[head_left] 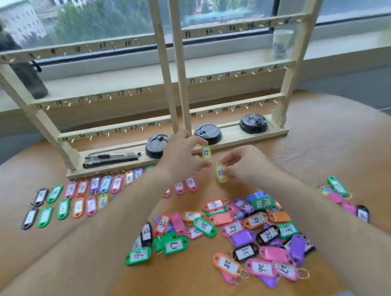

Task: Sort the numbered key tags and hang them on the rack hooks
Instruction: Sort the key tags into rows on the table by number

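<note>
Sorting is in hand. Just before the rack (167,79) base, the left hand (183,159) has its grip pinched on yellow tag 15 (206,152). The right hand (246,164) pinches a second yellow tag (220,172), its number half hidden. Next, likely, both tags join the sorted rows (81,188) there.

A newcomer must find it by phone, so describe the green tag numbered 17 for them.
Start at the wooden rack; in front of it lies a pile of loose key tags. At the pile's left edge is the green tag 17, flanked by other green tags; only its label reads 17.
</note>
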